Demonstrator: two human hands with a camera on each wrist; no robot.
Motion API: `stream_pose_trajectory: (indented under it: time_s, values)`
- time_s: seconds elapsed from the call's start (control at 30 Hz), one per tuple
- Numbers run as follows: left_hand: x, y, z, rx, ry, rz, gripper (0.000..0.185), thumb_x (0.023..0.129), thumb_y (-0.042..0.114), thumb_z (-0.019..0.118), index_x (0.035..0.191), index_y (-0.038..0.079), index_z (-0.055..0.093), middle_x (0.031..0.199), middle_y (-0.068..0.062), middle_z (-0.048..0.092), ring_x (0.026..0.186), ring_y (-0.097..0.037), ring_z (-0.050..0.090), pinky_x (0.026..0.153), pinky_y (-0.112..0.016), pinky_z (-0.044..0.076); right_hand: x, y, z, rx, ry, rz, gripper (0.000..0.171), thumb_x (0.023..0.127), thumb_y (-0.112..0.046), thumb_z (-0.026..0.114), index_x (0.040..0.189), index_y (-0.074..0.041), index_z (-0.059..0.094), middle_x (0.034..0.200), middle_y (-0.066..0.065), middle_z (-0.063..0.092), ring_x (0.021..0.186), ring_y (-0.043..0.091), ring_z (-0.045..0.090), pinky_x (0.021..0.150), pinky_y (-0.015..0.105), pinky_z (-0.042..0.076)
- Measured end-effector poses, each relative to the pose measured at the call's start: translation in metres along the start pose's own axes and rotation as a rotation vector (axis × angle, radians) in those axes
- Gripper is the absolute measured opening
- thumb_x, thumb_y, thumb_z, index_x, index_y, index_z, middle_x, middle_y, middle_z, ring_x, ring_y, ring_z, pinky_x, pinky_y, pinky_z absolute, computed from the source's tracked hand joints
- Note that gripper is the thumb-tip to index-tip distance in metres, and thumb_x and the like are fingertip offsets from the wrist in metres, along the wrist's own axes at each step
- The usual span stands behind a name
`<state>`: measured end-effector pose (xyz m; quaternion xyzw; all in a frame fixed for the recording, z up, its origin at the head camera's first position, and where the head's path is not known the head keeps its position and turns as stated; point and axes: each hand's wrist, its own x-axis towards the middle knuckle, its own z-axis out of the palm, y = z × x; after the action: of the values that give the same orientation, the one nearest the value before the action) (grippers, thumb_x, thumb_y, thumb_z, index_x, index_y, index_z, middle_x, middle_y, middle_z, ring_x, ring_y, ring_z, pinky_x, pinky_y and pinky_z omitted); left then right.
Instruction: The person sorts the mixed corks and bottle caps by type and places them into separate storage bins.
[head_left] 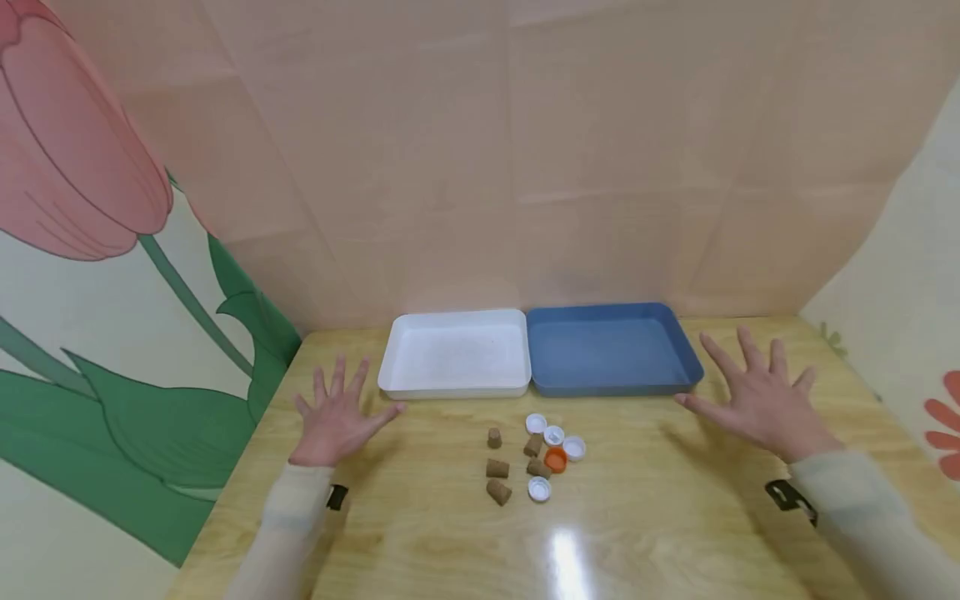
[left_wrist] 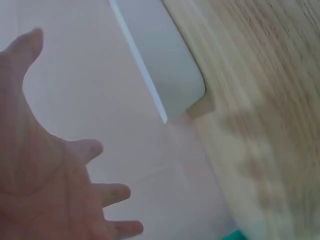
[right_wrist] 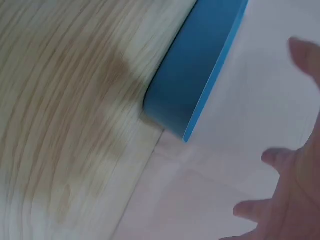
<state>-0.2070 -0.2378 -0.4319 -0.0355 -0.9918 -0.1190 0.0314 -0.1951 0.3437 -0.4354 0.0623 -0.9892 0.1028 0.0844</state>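
The left grip (head_left: pixel 335 425) hangs by the white tray's (head_left: pixel 453 392) near left corner, the right grip (head_left: pixel 768 408) well to its right, both empty and spread wide. Corks (head_left: pixel 497 468), white caps (head_left: pixel 539 489) and one orange cap (head_left: pixel 556 460) lie on the counter (head_left: pixel 420 533) before the white tray's right end (some bunched, so a fingertip pinch from above seems safest). The blue tray (head_left: pixel 615 390) adjoins that end; before the white tray's left half there is room, though its raised rim could catch a low wrist

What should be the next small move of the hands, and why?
Probably the left hand should reach for the nearest cork. The hand is open and holds nothing, and this cork sits apart from the caps, outside the white tray, so it looks easy to pinch.
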Motion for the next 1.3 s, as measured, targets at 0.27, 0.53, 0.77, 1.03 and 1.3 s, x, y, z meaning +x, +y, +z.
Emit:
stream_pose_trajectory:
  time_s: [0.27,0.53,0.77,1.03,1.3]
  values:
    - [0.01,-0.002,0.012,-0.217,-0.023,0.04,0.09,0.1,0.059,0.045,0.159,-0.001,0.011,0.156,-0.036,0.021,0.139,-0.057,0.025,0.105,-0.068,0.033,0.001,-0.022,0.0,0.091,0.086,-0.125,0.092,0.084,-0.047,0.077,0.151,0.001,0.036,0.145,0.043,0.029,0.124,0.066,0.032,0.092,0.076,0.032]
    - [0.031,0.0,0.029,-0.214,-0.044,-0.048,0.099,0.095,0.064,0.052,0.155,-0.007,0.019,0.146,-0.037,0.036,0.128,-0.052,0.046,0.098,-0.063,0.043,0.003,-0.082,0.015,0.213,-0.073,-0.249,0.047,0.088,-0.03,0.075,0.123,0.001,0.064,0.115,0.02,0.063,0.088,0.03,0.064,0.068,0.042,0.054]
    - [0.042,0.006,0.038,-0.248,-0.006,-0.061,0.094,0.088,0.066,0.063,0.149,0.0,0.04,0.123,-0.024,0.054,0.103,-0.039,0.058,0.085,-0.056,0.05,0.0,-0.114,0.041,0.257,-0.179,-0.323,0.045,0.084,-0.03,0.08,0.117,-0.003,0.068,0.104,0.009,0.069,0.087,0.023,0.065,0.072,0.038,0.053]
    - [0.049,0.012,0.037,-0.219,-0.007,-0.088,0.101,0.086,0.072,0.058,0.149,-0.005,0.039,0.133,-0.027,0.051,0.112,-0.043,0.058,0.09,-0.058,0.048,0.002,-0.129,0.054,0.271,-0.253,-0.326,0.045,0.079,-0.03,0.083,0.114,-0.005,0.07,0.1,0.004,0.069,0.089,0.019,0.065,0.079,0.04,0.055]
    - [0.051,0.013,0.043,-0.229,0.013,-0.096,0.082,0.082,0.061,0.073,0.137,0.003,0.054,0.105,-0.017,0.056,0.087,-0.031,0.057,0.068,-0.046,0.049,0.002,-0.138,0.062,0.278,-0.277,-0.336,0.039,0.079,-0.031,0.083,0.11,-0.009,0.072,0.091,-0.001,0.065,0.082,0.013,0.062,0.072,0.034,0.054]
